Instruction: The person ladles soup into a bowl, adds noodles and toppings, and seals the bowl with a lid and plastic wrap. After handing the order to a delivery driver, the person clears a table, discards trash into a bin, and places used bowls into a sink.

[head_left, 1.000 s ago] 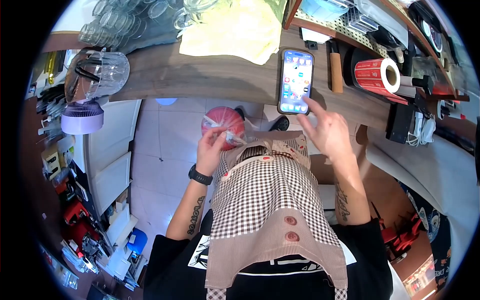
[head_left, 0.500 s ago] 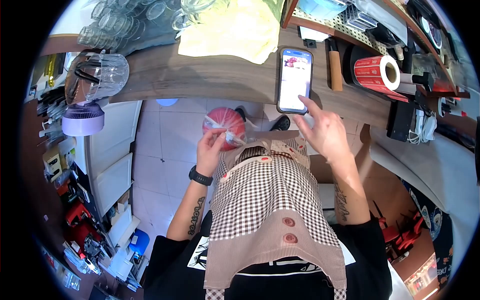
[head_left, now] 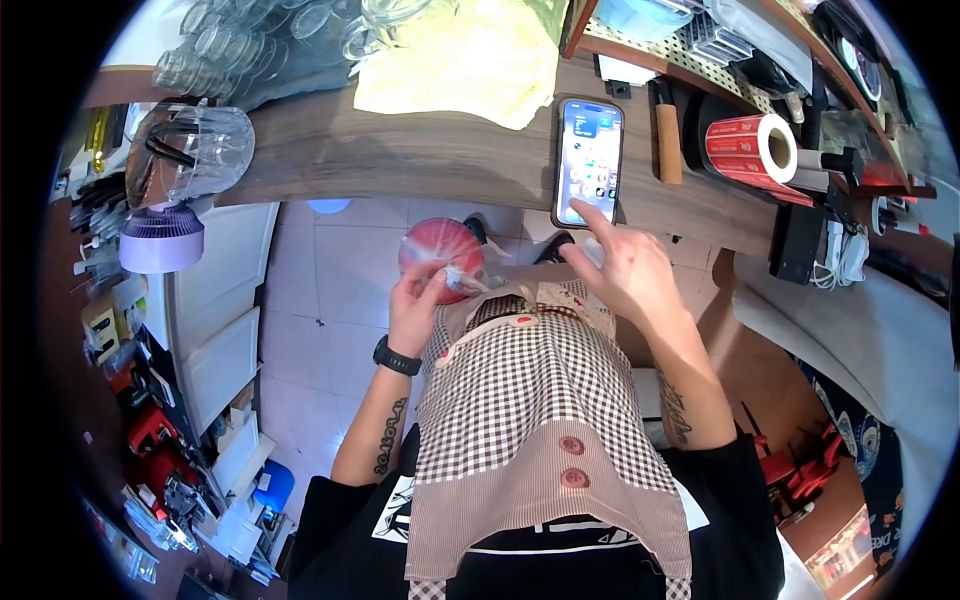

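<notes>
Below the table edge, my left hand [head_left: 416, 303] is closed in a pinch on the gathered top of a clear plastic bag [head_left: 441, 255]. Something red and rounded fills the bag; its kind cannot be made out. My right hand [head_left: 632, 266] holds nothing, its index finger stretched out to the lower screen of a smartphone [head_left: 588, 150] and its thumb apart. The phone lies face up near the table's front edge, its screen lit with a page of app icons.
On the table [head_left: 400, 160] lie a yellow cloth [head_left: 455, 65] and a tan-coloured bar [head_left: 669, 140]. A red label roll [head_left: 745, 148] stands at right. Clear cups [head_left: 235, 45] and a clear pitcher [head_left: 222, 150] are at left, above a purple fan [head_left: 162, 240].
The phone screen has gone from a mostly white page with a picture to the app icons. My right index finger has moved slightly left and down the screen. My left hand keeps its pinch.
</notes>
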`<action>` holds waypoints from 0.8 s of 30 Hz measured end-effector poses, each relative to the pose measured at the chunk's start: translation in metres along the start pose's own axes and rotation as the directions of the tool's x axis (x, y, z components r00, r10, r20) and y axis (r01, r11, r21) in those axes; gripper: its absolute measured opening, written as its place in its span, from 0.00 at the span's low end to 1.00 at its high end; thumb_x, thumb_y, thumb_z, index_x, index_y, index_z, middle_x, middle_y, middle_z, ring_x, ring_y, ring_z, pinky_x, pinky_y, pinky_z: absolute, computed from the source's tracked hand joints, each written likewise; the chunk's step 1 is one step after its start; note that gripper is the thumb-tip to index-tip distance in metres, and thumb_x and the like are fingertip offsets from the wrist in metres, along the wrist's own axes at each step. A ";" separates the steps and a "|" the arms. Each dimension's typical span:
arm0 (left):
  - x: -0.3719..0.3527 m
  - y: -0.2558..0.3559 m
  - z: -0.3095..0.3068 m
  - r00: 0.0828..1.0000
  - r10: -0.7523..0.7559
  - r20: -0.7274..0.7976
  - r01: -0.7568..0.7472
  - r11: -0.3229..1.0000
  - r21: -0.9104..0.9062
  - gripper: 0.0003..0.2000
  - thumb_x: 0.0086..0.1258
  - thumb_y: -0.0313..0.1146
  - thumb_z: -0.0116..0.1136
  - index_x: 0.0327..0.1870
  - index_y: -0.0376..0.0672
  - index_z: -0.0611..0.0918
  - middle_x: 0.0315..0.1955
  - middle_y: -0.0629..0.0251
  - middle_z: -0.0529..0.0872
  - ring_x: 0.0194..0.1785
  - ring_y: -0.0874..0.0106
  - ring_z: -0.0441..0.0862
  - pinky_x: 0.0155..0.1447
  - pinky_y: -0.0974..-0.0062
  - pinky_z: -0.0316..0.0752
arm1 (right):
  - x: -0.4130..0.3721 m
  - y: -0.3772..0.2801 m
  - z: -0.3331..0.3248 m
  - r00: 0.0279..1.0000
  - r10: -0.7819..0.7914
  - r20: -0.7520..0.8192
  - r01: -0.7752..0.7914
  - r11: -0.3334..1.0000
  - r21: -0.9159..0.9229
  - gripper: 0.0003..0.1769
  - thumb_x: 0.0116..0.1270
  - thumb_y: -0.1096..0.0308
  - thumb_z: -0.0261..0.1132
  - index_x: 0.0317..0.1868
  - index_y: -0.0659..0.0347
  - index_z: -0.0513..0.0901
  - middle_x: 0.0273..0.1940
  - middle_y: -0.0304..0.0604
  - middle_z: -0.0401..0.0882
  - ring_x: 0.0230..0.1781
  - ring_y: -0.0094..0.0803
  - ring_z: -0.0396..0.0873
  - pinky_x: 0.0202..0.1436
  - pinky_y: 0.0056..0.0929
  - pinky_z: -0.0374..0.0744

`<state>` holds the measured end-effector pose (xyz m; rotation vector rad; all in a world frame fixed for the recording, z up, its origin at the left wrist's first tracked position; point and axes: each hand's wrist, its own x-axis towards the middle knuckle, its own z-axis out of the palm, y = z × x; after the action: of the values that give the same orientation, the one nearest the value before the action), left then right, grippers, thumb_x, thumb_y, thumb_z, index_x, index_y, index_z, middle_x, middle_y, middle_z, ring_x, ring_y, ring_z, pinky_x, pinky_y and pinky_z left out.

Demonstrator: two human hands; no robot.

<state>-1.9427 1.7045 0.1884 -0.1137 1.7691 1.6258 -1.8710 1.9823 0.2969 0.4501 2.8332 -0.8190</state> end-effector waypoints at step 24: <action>-0.064 0.086 -0.022 0.751 0.578 -0.320 -0.593 0.803 0.059 0.16 0.69 0.20 0.51 0.58 0.38 0.70 0.42 0.69 0.73 0.37 0.83 0.66 0.38 0.85 0.60 | 0.024 0.006 -0.016 0.990 0.138 -0.039 -0.138 0.990 0.013 0.32 0.65 0.53 0.64 0.68 0.49 0.69 0.38 0.60 0.84 0.44 0.54 0.83 0.49 0.46 0.79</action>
<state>-1.9490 1.6770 0.2945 0.1913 2.1628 2.1978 -1.8929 2.0019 0.3013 0.6623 2.7966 -0.8069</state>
